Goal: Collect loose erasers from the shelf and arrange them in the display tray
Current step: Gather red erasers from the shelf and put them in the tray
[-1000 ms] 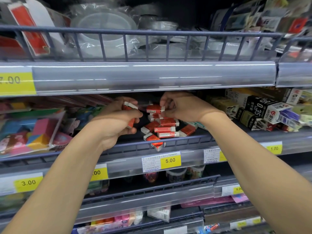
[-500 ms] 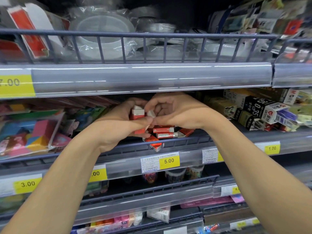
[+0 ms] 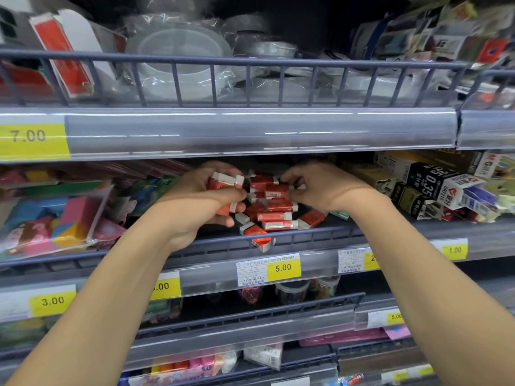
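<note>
Several loose erasers (image 3: 274, 217) in red sleeves with white ends lie in a heap on the middle shelf (image 3: 306, 235). One eraser (image 3: 262, 243) hangs over the shelf's front rail. My left hand (image 3: 195, 207) grips a small stack of erasers (image 3: 224, 183) just left of the heap. My right hand (image 3: 323, 188) is at the heap's upper right, fingers curled and pinching an eraser (image 3: 276, 190) on top. No display tray is visible.
Colourful packets (image 3: 55, 215) fill the shelf to the left; black and white boxes (image 3: 434, 185) crowd the right. The upper shelf's price rail (image 3: 250, 132) hangs low over the heap. A yellow 5.00 tag (image 3: 282, 267) sits below.
My hands met half a second ago as an eraser went into my left hand. They have separated, and my right hand has gone back to the heap.
</note>
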Demonstrator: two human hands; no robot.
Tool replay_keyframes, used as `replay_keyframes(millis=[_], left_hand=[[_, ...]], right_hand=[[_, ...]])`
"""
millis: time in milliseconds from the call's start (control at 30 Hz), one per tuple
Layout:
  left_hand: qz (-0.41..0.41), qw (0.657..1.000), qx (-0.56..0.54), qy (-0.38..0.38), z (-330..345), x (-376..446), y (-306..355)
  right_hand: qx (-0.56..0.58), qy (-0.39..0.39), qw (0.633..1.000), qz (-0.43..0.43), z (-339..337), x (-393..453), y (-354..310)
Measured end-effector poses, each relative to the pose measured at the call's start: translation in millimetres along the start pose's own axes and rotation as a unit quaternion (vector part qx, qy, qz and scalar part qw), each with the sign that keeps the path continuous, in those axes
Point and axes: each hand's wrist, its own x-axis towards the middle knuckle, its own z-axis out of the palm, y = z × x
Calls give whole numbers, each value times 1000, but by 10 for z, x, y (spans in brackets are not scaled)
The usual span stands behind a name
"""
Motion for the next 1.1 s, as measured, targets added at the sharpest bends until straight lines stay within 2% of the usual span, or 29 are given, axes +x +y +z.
replay_keyframes(millis=[100, 200, 267, 333, 467, 567, 733, 900, 967, 1033, 1100], left_hand=[[-13, 1000, -26, -2, 17, -5, 16], [-18, 999, -43, 3, 35, -21, 29], [-15, 998, -64, 12, 37, -22, 25], [-5, 997, -79, 21, 39, -23, 23], [23, 997, -75, 24, 53, -36, 26], [37, 998, -45, 7, 67, -67, 29], [40, 997, -65, -10, 70, -87, 39], [42, 998, -47, 4, 37, -76, 19], [39, 999, -37, 11, 46, -74, 9], [39, 998, -34, 24, 61, -72, 2], [42, 998, -34, 38, 58, -63, 1]], right_hand=[[9, -12, 1000, 3, 23, -3, -1], [20, 38, 999, -10, -2, -39, 4], [64, 63, 996, -16, -30, -91, -33], [137, 47, 989, -27, -42, -144, -93], [278, 28, 958, -70, 23, -191, -248], [396, 46, 912, -94, 101, -175, -358], [452, 62, 882, -118, 214, -145, -442], [513, 16, 851, -111, 193, -174, -379], [475, 34, 874, -93, 145, -187, -335], [357, 66, 929, -72, 73, -198, -259], [242, 25, 968, -56, -12, -223, -164]])
